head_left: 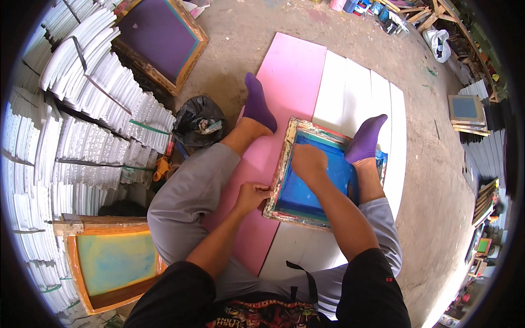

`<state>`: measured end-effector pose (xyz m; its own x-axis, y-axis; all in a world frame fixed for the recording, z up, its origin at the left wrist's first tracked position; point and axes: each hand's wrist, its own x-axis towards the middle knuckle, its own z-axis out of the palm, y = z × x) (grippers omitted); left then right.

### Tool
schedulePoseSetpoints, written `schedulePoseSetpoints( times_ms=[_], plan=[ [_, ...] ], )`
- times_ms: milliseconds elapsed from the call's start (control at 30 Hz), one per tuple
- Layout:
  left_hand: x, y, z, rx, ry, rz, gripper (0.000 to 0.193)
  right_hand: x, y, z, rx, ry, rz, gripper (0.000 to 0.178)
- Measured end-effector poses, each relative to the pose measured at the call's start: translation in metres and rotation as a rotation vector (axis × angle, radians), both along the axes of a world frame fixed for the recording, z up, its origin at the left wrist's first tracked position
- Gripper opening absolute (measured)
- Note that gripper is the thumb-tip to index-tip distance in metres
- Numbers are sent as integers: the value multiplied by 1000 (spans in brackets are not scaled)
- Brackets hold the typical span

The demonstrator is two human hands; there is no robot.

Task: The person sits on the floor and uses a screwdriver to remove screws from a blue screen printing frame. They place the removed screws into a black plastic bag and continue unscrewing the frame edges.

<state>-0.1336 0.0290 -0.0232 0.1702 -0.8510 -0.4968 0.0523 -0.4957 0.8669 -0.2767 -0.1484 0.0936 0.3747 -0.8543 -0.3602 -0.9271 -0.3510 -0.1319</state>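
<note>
A screen printing frame (269, 206) with a paint-stained wooden rim and blue mesh lies on the pink and white boards between my legs. At its lower left corner, my left hand (252, 197) pinches the wooden rim. My right hand (309, 163) is closed in a fist over the upper left part of the blue mesh (306, 191). Whatever its fingers may hold is hidden beneath the hand. My right foot, in a purple sock (365, 139), rests by the frame's right side, partly covering it. The other purple sock (258, 104) is on the pink board (292, 68).
Strapped stacks of white sheets (82, 71) line the left side. A purple-mesh screen (158, 41) lies at the far left, a yellowish screen (117, 262) near left. A black plastic bag (199, 120) sits beside my left leg. More small frames (467, 113) are stacked at right.
</note>
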Motion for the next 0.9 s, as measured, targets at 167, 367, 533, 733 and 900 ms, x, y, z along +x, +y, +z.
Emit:
schedulePoseSetpoints(
  times_ms=[167,367,533,733,900],
  plan=[
    [-1,-1,-9,-31,18,19,31,-51,-14,-43,3,-457,-37,30],
    [0,0,0,4,24,25,29,-44,14,-36,-137,-130,-5,29],
    [-1,-1,-5,-18,35,36,27,-63,-1,-77,96,-602,-213,34],
    [3,4,-2,2,33,48,29,-52,8,-54,160,-543,-235,31],
    [-1,-1,0,-9,72,37,31,-65,-4,-61,15,-511,-75,30]
  ],
)
